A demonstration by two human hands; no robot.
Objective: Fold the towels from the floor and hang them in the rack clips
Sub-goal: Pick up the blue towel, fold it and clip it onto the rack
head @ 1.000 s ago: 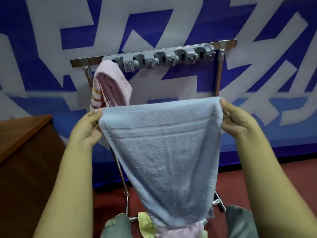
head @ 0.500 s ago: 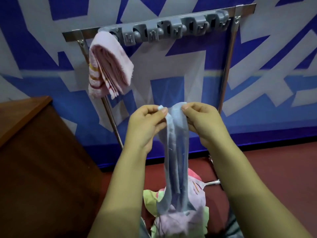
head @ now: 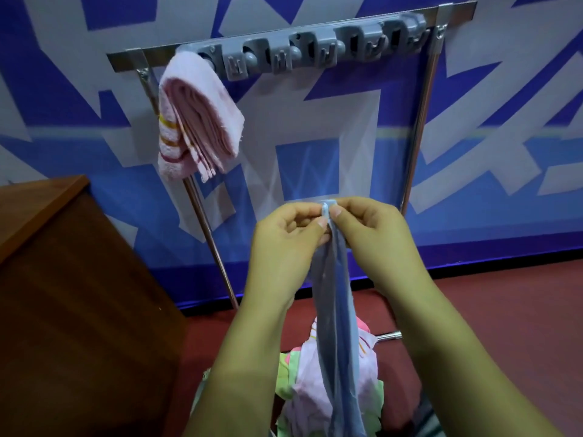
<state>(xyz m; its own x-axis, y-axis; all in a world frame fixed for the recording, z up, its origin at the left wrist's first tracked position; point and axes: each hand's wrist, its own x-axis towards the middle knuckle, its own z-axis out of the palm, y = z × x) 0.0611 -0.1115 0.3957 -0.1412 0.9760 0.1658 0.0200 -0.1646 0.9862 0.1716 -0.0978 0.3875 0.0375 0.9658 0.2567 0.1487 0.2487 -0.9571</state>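
Since the earlier frame, the two upper corners of the pale blue terry towel (head: 336, 313) are brought fully together, and the left hand (head: 285, 244) and right hand (head: 369, 234) are closed up until the thumbs nearly touch. The towel's top edge is pinched between thumb and forefinger of both hands at once, the fingers curled on the cloth. From this joint grip the towel hangs straight down as a narrow folded strip, its long axis vertical, its lower end lost among the loose heap of pink, green and white towels (head: 331, 386) lying on the floor directly below.

The grey plastic clip strip (head: 315, 50) on the steel rack (head: 419, 121) is found above the grip and beyond it. The folded pink striped towel (head: 192, 121) is hung from the clip up and to the left; the unfilled clips lie straight above and to the right. It is judged that a further fold is wanted before hanging, and that neither hand is clearly nearer the next clip.
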